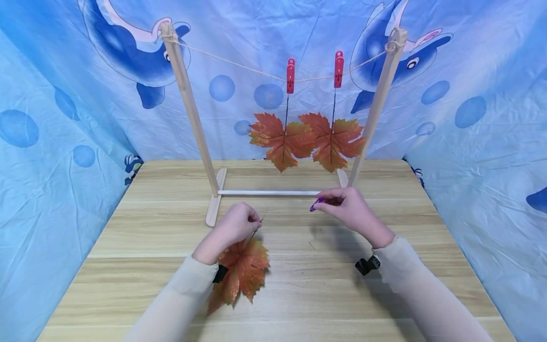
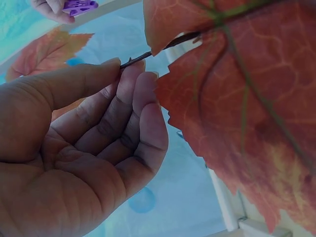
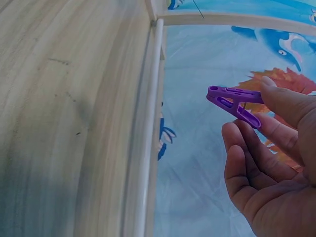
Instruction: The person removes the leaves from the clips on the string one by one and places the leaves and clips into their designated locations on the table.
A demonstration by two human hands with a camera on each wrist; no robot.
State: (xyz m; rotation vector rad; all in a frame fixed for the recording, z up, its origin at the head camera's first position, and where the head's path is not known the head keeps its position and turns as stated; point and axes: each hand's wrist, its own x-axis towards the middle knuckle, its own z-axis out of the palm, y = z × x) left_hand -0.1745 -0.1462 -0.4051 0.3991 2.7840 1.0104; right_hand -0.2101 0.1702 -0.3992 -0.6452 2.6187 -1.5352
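My left hand (image 1: 237, 223) pinches the dark stem (image 2: 136, 60) of an orange-red artificial maple leaf (image 1: 245, 270) between thumb and forefinger. The blade hangs back toward me, partly behind the left wrist in the head view. My right hand (image 1: 352, 209) pinches a purple clothespin (image 3: 237, 103) by its handle ends, over the table in front of the rack. Beyond the hands, two similar leaves (image 1: 282, 142) (image 1: 333, 142) hang by their stems from red clothespins (image 1: 290, 76) (image 1: 339, 70) on a string (image 1: 239, 63).
A wooden rack stands on the table (image 1: 299, 294), its left post (image 1: 190, 109) and right post (image 1: 378, 109) holding the string. A white bar (image 1: 269, 193) joins the posts low down. Blue dolphin-print cloth (image 1: 265, 28) encloses the back and sides.
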